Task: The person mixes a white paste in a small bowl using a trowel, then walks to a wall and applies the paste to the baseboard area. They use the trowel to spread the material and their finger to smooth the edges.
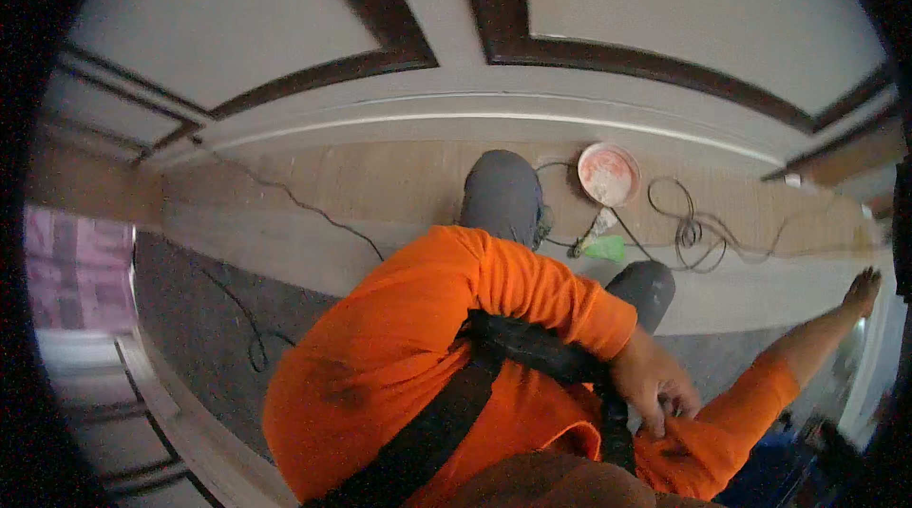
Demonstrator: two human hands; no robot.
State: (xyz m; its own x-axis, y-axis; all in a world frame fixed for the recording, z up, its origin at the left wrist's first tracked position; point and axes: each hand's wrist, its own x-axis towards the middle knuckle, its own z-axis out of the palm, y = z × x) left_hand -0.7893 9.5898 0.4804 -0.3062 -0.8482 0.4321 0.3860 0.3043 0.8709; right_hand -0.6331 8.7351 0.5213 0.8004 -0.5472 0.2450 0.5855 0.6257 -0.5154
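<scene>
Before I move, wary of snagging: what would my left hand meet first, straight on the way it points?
Your left hand would meet the orange right sleeve first; they seem to touch.

The shirt (366, 337) is hiding part of a cable (328, 216). The upper edge is cutting off the panels (698, 14). The right hand (862, 292) is blurring; clutter (784, 456) below it is looking too dim to tell.

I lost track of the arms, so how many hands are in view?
2. The left hand is at the right sleeve; the right hand is stretched out at the far right. Others could be hidden.
</scene>
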